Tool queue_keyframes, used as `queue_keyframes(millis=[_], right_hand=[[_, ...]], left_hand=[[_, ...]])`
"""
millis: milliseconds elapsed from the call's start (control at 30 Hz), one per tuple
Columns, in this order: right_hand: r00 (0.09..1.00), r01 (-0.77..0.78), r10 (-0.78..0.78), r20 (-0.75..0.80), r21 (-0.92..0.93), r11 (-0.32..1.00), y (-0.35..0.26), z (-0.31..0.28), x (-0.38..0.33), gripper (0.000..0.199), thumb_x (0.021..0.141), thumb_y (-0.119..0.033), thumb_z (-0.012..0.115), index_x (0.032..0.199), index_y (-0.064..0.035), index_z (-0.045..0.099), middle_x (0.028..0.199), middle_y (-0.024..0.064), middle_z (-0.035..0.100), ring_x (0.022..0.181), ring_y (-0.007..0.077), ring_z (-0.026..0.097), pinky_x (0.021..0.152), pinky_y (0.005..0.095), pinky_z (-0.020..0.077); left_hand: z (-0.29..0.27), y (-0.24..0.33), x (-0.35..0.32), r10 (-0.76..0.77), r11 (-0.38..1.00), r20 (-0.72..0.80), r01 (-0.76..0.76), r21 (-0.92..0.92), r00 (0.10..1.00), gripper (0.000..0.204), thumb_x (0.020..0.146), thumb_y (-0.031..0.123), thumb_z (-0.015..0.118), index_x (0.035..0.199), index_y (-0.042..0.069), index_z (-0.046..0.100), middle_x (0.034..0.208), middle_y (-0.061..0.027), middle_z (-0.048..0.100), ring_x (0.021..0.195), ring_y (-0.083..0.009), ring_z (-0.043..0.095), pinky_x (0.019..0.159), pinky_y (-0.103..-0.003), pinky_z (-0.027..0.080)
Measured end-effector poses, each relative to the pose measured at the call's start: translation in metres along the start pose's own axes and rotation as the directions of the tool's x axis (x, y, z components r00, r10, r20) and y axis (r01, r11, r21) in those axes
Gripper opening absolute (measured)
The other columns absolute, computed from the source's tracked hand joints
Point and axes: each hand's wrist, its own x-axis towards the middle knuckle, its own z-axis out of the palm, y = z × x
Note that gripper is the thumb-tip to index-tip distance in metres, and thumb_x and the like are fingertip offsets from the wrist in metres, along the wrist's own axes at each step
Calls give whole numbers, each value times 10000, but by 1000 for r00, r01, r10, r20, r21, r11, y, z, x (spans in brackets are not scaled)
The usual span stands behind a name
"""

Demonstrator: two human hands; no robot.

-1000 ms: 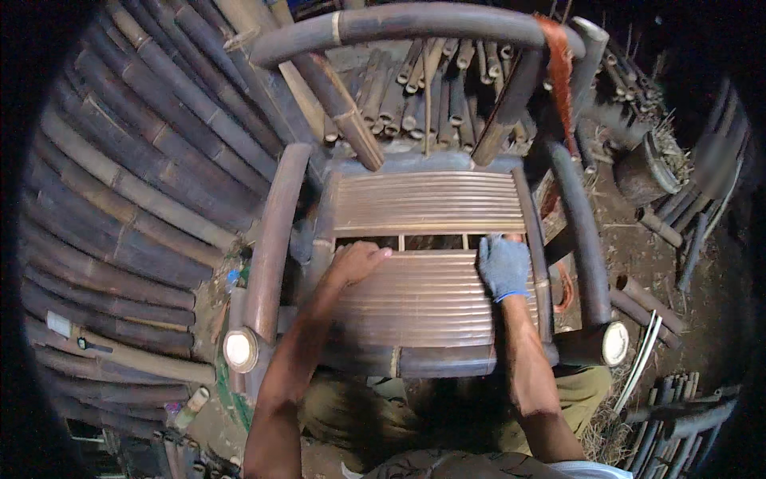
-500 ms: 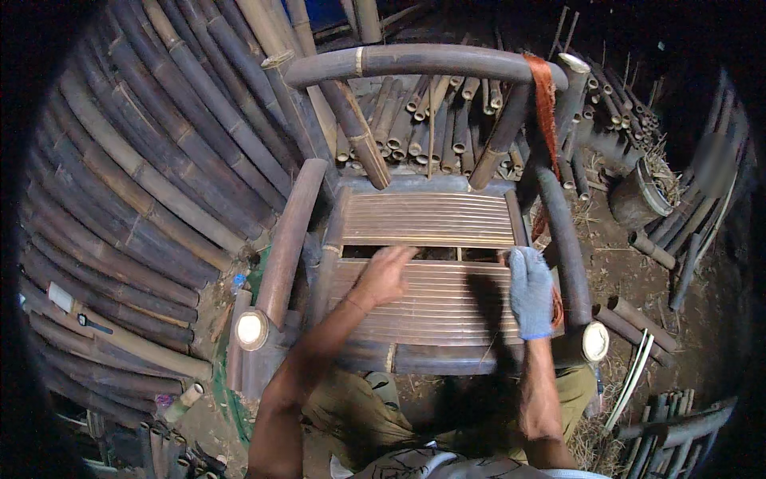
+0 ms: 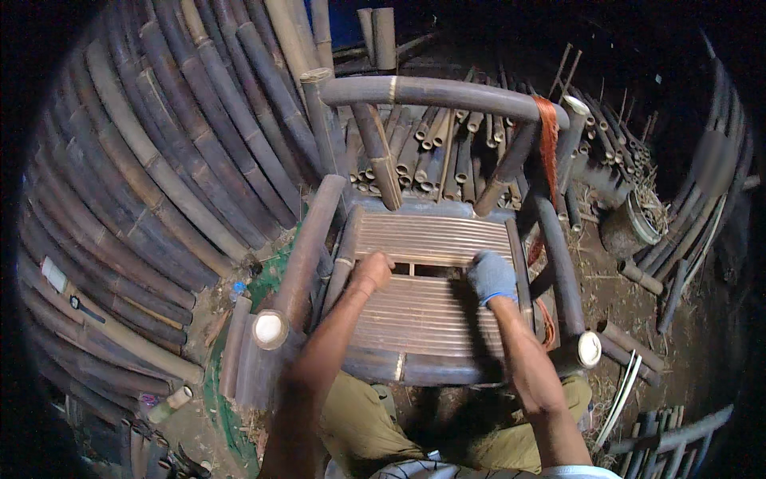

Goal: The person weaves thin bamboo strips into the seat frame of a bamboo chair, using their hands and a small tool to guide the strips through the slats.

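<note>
A dark bamboo armchair [image 3: 443, 370] stands in front of me, its seat made of thin bamboo slats [image 3: 423, 319] laid side to side. Between the rear slats [image 3: 435, 237] and the front ones runs a narrow gap [image 3: 439, 271], crossed by a small light strip. My bare left hand [image 3: 375, 271] is curled closed at the gap's left end. At its right end my right hand [image 3: 492, 277], in a grey glove with a blue cuff, is closed too. The fingertips of both hands are hidden against the slat edges, so what they grip does not show.
An orange strap [image 3: 547, 152] hangs from the chair's top rail. Long bamboo poles [image 3: 152, 160] lean along the left, and cut bamboo lengths [image 3: 431, 152] are stacked behind. A bucket [image 3: 630, 227] of scraps stands at right. A green sheet [image 3: 227, 383] lies beside the chair's left.
My right hand has moved left from the seat's right edge to the gap and closed. My left hand has drawn back to the gap's left end and curled. The view has shifted slightly.
</note>
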Motion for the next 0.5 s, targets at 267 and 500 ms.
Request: queue_keyframes(millis=[267,500], right_hand=[[752,504,-433,497,-8,864,-82,109,53,240,857,-244,598,931,-74,750,934,198,718,820,370,704,709,455,558],[557,273,-538,633,472,838,-50,144,83,159,842,-146,586,842,-34,699,671,109,663,555,224,612,501,388,480]], left_hand=[[27,6,34,-74,987,338,20,161,938,424,891,279,468,1177,46,677,1284,-215,607,1201,-369,585,1016,-476,450],[49,-18,66,96,994,451,-107,-1,887,435,837,229,468,1127,-13,683,1219,-245,636,1158,-357,620,989,-427,471]])
